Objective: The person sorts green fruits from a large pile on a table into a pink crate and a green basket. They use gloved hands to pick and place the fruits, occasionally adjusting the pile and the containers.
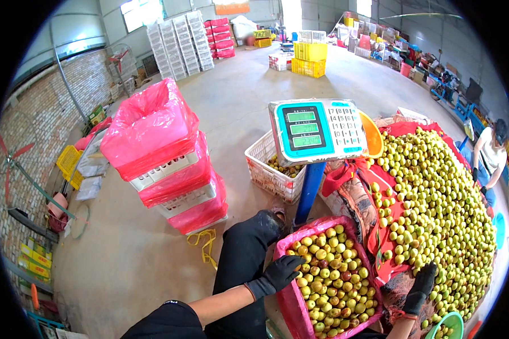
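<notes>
My left hand (282,273), in a black glove, reaches over the left side of a pink-lined crate (289,298). Its fingertips touch the small round green-brown fruits (331,279), which look like jujubes and fill the crate. At the near left edge of a big heap of the same fruit (441,212) rests my right hand (422,284), also gloved. Its fingers are stretched along the heap, and the palm side is hidden. Beyond the crate stands a scale with a keypad display (316,130) on a blue post (309,190).
A green basin (448,325) with some fruit sits at bottom right. Red cloth (384,229) lies under the heap. Stacked pink-wrapped crates (165,152) stand to the left, a white crate (275,180) behind the scale. A person (490,156) sits beyond the heap.
</notes>
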`<state>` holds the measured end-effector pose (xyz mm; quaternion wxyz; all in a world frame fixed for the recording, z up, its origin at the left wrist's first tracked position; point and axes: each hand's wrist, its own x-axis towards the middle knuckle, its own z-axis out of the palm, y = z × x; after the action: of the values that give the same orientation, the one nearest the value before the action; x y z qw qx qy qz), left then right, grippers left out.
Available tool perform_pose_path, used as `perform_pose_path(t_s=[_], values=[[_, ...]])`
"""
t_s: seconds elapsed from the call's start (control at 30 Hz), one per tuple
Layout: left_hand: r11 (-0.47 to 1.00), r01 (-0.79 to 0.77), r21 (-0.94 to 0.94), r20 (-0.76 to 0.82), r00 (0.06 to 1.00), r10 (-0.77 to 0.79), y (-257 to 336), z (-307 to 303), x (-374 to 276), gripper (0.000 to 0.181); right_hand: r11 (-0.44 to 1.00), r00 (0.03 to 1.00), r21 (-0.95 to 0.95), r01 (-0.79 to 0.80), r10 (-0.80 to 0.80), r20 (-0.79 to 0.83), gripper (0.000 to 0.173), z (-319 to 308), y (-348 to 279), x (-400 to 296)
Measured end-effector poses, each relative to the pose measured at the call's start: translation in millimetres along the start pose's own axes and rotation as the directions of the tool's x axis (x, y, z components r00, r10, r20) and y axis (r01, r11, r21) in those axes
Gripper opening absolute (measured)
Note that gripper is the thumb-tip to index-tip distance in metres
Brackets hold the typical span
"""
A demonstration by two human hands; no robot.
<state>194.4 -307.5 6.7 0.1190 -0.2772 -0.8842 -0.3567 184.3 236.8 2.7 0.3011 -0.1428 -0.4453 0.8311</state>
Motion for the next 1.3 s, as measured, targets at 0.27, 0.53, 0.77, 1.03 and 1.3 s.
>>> perform_pose_path(t_s=[0.27,0.53,0.77,1.03,1.3], values=[[1.000,0.018,-0.003,0.137,0.990,-0.017,-7.3,9.6,-17.8,0.036,0.989,0.847,0.135,-0.059,-0.022,0.531,0.046,25.0,-5.5,-25.4],[0.971,0.238,0.026,0.094,0.966,-0.239,-9.2,-19.8,-17.9,0.030,0.983,0.982,-0.051,-0.178,0.181,0.055,0.038,106.1,-56.5,-58.8],[0.986,0.035,0.160,0.260,0.963,-0.076,28.2,6.1,-9.4,0.036,0.987,0.976,-0.021,-0.160,0.155,-0.155,0.046,129.6,-83.6,-95.0],[0.967,0.047,0.251,0.385,0.912,-0.144,21.2,24.7,12.9,0.029,0.972,0.947,0.043,-0.233,0.216,0.240,0.043,35.9,-77.4,-63.7],[0.994,0.091,0.056,0.343,0.934,-0.105,-2.6,8.6,12.8,0.030,0.977,0.982,-0.092,-0.190,0.190,-0.007,0.043,90.0,-85.5,-89.1]])
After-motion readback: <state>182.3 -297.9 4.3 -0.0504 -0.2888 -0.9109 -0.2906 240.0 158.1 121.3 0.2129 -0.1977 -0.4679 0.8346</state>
